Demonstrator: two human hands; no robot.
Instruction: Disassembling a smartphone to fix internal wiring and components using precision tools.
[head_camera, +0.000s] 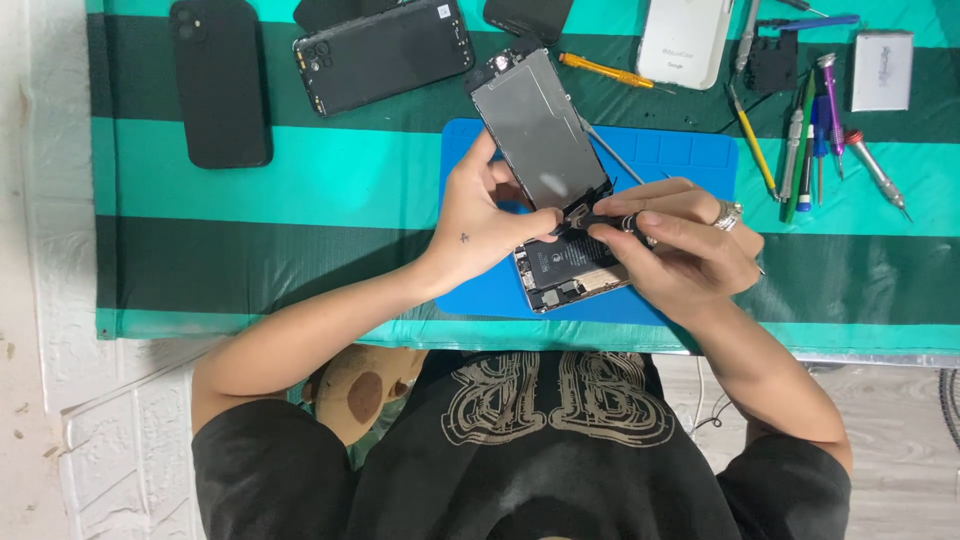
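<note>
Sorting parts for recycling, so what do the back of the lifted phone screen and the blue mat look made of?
Lifted screen's back: apparently a thin metal shield plate, dull grey with a soft sheen. Blue mat: probably silicone or rubber, matte, with moulded compartments along its top edge.

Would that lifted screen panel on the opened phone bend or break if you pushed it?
The screen panel looks thin and flat, so probably fragile. It seems hinged to the opened phone at one edge, so a push would likely swing it.
</note>
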